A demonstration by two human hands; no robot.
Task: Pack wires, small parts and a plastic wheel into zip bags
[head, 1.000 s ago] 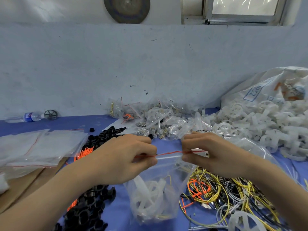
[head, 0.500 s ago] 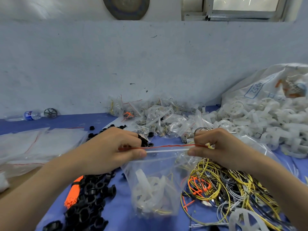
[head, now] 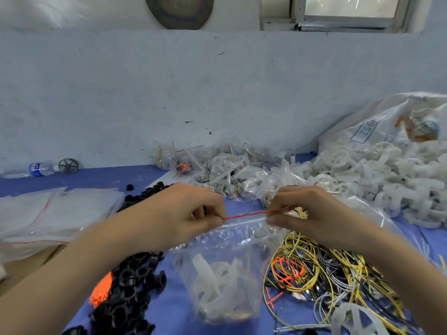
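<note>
Sealing up a zip bag [head: 227, 269] with a plastic wheel [head: 217, 274] already inside

Left hand [head: 186, 213] and right hand [head: 309, 213] each pinch one end of the red-lined strip, stretched taut above the table [head: 169, 310], probably so it presses shut evenly. Fingertips are tucked away and the blur hides whether it's sealed.

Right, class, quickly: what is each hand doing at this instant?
Left hand: pinching the left end of the clear plastic zip bag at its red-lined seal.
Right hand: pinching the right end.

Wheel [head: 217, 284] in bag [head: 232, 240], wires [head: 326, 274] right.
</note>
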